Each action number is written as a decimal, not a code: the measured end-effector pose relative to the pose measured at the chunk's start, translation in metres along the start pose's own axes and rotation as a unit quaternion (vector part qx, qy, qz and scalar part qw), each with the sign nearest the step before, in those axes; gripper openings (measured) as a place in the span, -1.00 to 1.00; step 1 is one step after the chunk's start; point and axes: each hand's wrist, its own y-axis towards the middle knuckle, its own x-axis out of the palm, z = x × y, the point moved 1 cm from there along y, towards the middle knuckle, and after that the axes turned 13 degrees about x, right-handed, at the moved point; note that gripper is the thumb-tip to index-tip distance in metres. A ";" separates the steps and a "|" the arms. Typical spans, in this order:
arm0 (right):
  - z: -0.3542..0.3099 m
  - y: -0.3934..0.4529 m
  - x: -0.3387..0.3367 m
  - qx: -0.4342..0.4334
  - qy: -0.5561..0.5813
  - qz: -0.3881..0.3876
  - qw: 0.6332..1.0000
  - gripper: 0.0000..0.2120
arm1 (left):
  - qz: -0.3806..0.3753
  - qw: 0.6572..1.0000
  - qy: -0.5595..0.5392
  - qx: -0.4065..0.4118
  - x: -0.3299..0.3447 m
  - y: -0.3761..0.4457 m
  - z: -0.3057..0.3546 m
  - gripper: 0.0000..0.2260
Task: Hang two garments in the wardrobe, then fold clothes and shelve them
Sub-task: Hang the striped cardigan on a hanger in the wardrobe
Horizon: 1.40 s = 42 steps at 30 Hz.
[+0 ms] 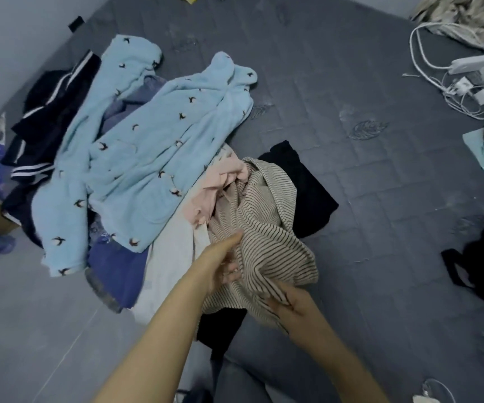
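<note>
Both hands, left hand (220, 263) and right hand (288, 301), fingers pinching striped shirt (267, 228) on bed (380, 199), near clothes pile.

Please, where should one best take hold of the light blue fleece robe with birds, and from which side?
Probably at its two upper corners, near the collar end of the light blue robe, coming from above on the far side. It lies spread open on top of the pile, its top edge free on the grey mattress, so lifting there lets it hang straight.
</note>
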 end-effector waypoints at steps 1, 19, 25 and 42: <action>0.007 -0.006 -0.003 0.001 -0.015 0.009 1.000 -0.70 | 0.005 1.000 0.013 -0.003 0.004 0.002 -0.007 -0.73; -0.012 0.011 0.049 0.159 0.401 0.025 0.902 -0.69 | -0.089 0.977 0.104 0.161 -0.053 -0.153 -0.063 -0.88; -0.037 -0.033 0.057 0.089 0.448 0.048 0.888 -0.74 | -0.006 0.985 0.114 0.130 -0.093 -0.176 -0.064 -0.77; -0.080 -0.224 -0.004 -0.173 0.292 0.204 0.919 -0.79 | -0.451 0.760 0.401 0.240 0.066 -0.189 0.018 -0.59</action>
